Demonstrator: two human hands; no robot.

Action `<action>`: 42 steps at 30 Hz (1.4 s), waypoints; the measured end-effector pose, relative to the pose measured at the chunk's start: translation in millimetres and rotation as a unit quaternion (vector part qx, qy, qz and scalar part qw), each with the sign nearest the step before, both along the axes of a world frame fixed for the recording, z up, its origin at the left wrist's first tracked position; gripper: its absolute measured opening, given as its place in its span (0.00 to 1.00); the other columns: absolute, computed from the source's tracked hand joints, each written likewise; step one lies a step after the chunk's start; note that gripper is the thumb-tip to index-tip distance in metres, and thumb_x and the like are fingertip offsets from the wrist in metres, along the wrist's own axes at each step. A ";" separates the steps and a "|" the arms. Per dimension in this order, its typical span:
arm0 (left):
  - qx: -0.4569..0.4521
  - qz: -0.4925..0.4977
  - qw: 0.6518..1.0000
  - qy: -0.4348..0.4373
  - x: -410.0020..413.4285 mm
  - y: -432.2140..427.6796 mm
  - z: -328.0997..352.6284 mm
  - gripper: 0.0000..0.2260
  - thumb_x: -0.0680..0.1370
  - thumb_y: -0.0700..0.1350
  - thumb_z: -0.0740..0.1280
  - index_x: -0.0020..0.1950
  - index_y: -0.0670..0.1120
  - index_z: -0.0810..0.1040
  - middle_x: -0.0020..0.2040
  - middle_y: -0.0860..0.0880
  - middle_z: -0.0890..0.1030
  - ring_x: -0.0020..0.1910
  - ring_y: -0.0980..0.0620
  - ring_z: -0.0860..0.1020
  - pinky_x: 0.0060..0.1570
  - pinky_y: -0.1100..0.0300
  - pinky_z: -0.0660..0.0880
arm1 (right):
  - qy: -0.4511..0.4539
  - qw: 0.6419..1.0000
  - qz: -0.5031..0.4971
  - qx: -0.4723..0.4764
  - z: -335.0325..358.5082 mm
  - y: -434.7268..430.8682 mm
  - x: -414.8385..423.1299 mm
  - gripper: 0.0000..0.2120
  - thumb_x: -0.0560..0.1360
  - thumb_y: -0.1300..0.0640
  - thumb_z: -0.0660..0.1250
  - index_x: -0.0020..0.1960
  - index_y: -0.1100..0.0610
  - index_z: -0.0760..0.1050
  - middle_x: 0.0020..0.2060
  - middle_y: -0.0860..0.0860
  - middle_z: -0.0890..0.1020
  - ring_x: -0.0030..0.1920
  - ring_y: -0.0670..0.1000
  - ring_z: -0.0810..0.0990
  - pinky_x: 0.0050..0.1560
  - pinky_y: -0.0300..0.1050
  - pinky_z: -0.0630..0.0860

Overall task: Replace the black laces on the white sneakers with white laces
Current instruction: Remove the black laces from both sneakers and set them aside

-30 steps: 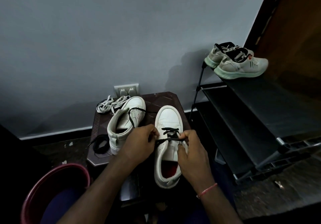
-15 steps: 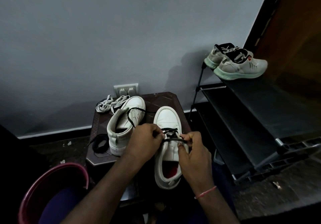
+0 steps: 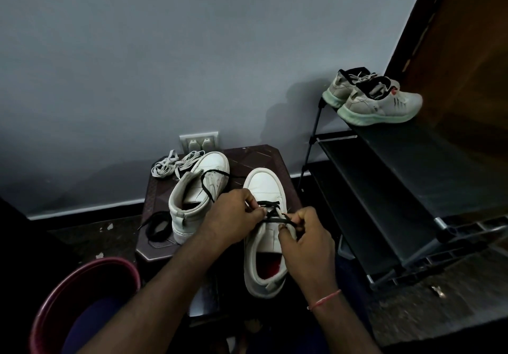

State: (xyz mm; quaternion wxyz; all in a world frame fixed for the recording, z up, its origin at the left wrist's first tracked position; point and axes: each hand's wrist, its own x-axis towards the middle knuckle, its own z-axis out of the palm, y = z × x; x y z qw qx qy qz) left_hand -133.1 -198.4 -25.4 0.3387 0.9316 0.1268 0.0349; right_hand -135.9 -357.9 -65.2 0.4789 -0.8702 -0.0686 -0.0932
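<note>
Right sneaker point(image 3: 268, 232) sits at the near right of the small dark table point(image 3: 264, 158), heel overhanging the near edge toward the person. Left hand point(image 3: 233, 220) pinches the black lace point(image 3: 270, 210) at the left eyelet row; right hand point(image 3: 308, 239) pinches the same lace's other run at the right row, thumb braced on the upper. Both grips closed on lace, nothing slack between them. Risk, judged: a hard sideways pull could drag the shoe off the edge, since so little of the sole is supported (heel looks unsupported); uneven pull may also jam the lace tip in an eyelet. Long axis runs near-to-far, toe pointing to the wall, opening toward the wearer. Left sneaker point(image 3: 196, 193) stands just beside it, toe also away and angled slightly right, one black strand trailing over it. White laces point(image 3: 171, 162) lie bundled at the far left corner, apart from both hands. A removed black lace coil point(image 3: 156, 227) rests at the left edge.
</note>
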 end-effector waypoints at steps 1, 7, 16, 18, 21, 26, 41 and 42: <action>-0.001 -0.003 1.000 0.006 0.2 0.7 1.5 0.07 0.73 0.52 0.71 0.39 0.51 0.77 0.31 0.55 0.77 0.30 0.61 0.74 0.30 0.64 0.66 | 0.006 1.000 -0.011 0.004 -0.6 0.1 1.3 0.11 0.69 0.57 0.72 0.40 0.50 0.68 0.32 0.43 0.79 0.33 0.43 0.77 0.40 0.49 0.77; 0.006 -0.023 1.000 0.016 -6.0 4.8 6.0 0.10 0.73 0.56 0.72 0.40 0.52 0.76 0.28 0.55 0.75 0.27 0.62 0.72 0.29 0.63 0.64 | 0.013 0.999 -0.011 0.036 -3.5 -0.5 5.2 0.15 0.67 0.59 0.73 0.32 0.53 0.66 0.29 0.47 0.77 0.32 0.45 0.76 0.37 0.49 0.77; 0.055 -0.147 0.983 -0.097 -38.3 -6.3 2.5 0.06 0.72 0.51 0.73 0.47 0.52 0.82 0.50 0.55 0.73 0.50 0.59 0.72 0.49 0.68 0.68 | -0.014 0.996 0.030 0.083 -15.1 3.0 8.5 0.18 0.62 0.73 0.66 0.33 0.53 0.63 0.42 0.44 0.81 0.49 0.41 0.79 0.49 0.45 0.76; 0.083 -0.170 0.974 -0.122 -44.3 -10.5 2.9 0.07 0.71 0.55 0.70 0.45 0.53 0.81 0.51 0.57 0.73 0.53 0.58 0.71 0.52 0.58 0.69 | -0.013 0.997 0.020 0.074 -15.4 3.3 12.0 0.19 0.63 0.71 0.68 0.32 0.51 0.63 0.42 0.44 0.81 0.48 0.42 0.80 0.49 0.47 0.76; 0.105 -0.225 0.962 -0.116 -52.5 -14.0 6.7 0.17 0.71 0.64 0.63 0.43 0.53 0.81 0.49 0.59 0.76 0.52 0.60 0.71 0.52 0.57 0.68 | -0.015 0.998 0.013 0.066 -14.5 3.7 14.3 0.20 0.66 0.66 0.72 0.31 0.50 0.62 0.40 0.44 0.82 0.46 0.44 0.81 0.47 0.48 0.76; 0.007 -0.121 0.973 -0.195 -45.5 -7.6 16.4 0.13 0.75 0.55 0.67 0.37 0.49 0.81 0.31 0.57 0.76 0.32 0.63 0.74 0.34 0.69 0.67 | -0.005 0.998 0.011 0.059 -11.5 4.1 9.1 0.12 0.67 0.60 0.75 0.34 0.60 0.72 0.32 0.42 0.77 0.36 0.39 0.77 0.40 0.46 0.75; 0.127 0.009 0.991 0.031 17.7 -10.1 8.7 0.08 0.69 0.53 0.71 0.37 0.51 0.76 0.45 0.49 0.82 0.48 0.47 0.80 0.46 0.55 0.77 | 0.004 0.999 0.007 0.038 -4.2 3.7 3.3 0.17 0.67 0.61 0.71 0.33 0.53 0.62 0.33 0.51 0.79 0.38 0.53 0.80 0.39 0.53 0.77; 0.129 0.005 0.991 0.019 18.4 -8.4 7.7 0.09 0.69 0.53 0.71 0.35 0.51 0.75 0.43 0.50 0.82 0.46 0.47 0.80 0.45 0.56 0.77 | 0.008 0.999 0.007 0.038 -2.8 3.6 4.0 0.16 0.67 0.61 0.71 0.33 0.53 0.62 0.32 0.51 0.79 0.38 0.53 0.80 0.39 0.53 0.77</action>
